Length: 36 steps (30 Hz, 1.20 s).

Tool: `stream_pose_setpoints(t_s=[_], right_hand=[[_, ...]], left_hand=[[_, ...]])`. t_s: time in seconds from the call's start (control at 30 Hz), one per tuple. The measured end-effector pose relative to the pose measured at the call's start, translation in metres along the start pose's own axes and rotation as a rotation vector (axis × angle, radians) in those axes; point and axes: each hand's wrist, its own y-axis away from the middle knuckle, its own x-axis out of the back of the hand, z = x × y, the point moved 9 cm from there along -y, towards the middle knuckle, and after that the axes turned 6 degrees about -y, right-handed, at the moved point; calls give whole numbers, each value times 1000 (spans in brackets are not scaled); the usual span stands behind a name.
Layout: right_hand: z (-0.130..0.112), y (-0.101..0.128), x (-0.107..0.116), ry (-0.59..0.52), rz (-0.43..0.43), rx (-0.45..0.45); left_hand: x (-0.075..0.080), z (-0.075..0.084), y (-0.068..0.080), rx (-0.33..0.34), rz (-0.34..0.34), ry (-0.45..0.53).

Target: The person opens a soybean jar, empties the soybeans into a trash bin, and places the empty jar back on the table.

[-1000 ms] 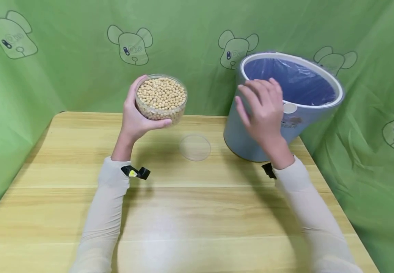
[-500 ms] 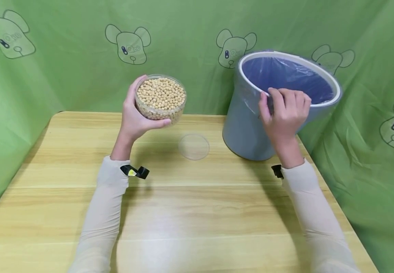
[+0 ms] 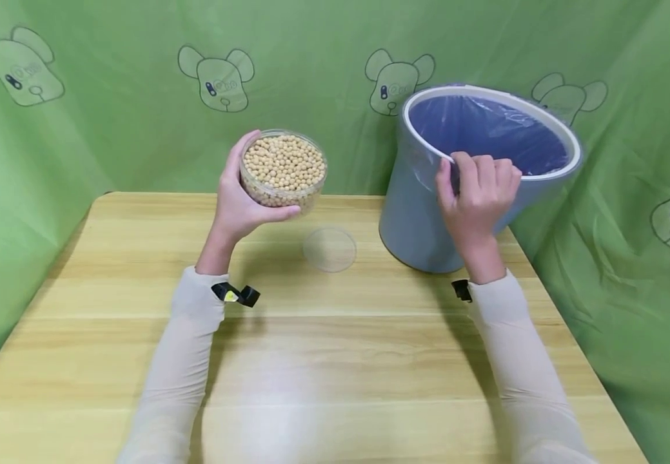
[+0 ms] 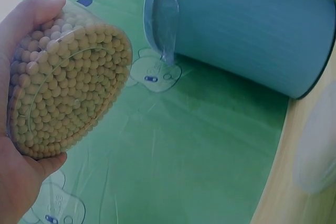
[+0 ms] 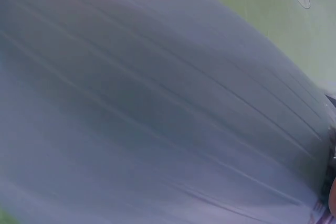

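The tub (image 3: pixel 284 171) of beans (image 3: pixel 285 161) is held up off the table (image 3: pixel 323 361), at about ten o'clock from the lid (image 3: pixel 329 249), with the left hand (image 3: pixel 242 200) wrapped round its side so the open top tips slightly toward the bin (image 3: pixel 427 219). It is clear plastic, round and brimful of pale beans. The right hand (image 3: pixel 476 193) curls over the bin's near rim, apparently tilting it; the wrist view is blurred.

A clear round tub (image 3: pixel 284 171) full of soybeans, lidless, is held above the worktop; the grey-blue, bag-lined bin (image 3: pixel 427 219) tilts forward.
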Motion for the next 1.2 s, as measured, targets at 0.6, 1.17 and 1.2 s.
stream_pose_setpoints(t_s=[0.6,1.17,1.2], right_hand=[[3,0,0,-18,-16,6],[-5,7,-7,-13,-11,40],[-6,7,-8,-16,-12,40]], left_hand=[[-34,28,-70,83,-59,5],[-83,40,-121,227,-202,-207],[-85,41,-124,223,-211,-225]])
